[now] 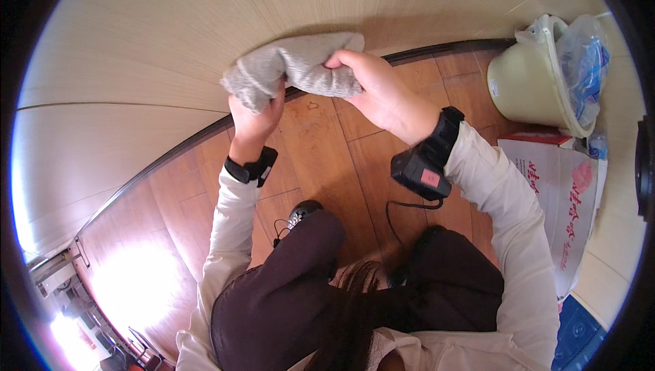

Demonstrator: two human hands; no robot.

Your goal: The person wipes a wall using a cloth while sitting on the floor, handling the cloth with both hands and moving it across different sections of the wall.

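A grey knitted cloth, bunched lengthwise, is held between both hands at the foot of a pale wood-grain panel. My left hand grips its left end from below, with the fingers partly hidden by the fabric. My right hand closes on the cloth's right part, the thumb lying on top. The cloth's upper edge lies against or very close to the panel; exact contact cannot be told. Black devices are strapped on both wrists.
Brown wood-look floor tiles lie below. At the right stand a pale plastic bucket holding clear plastic bags and a white cardboard box with red writing. A dark skirting strip edges the panel. A cable hangs from the right wrist device.
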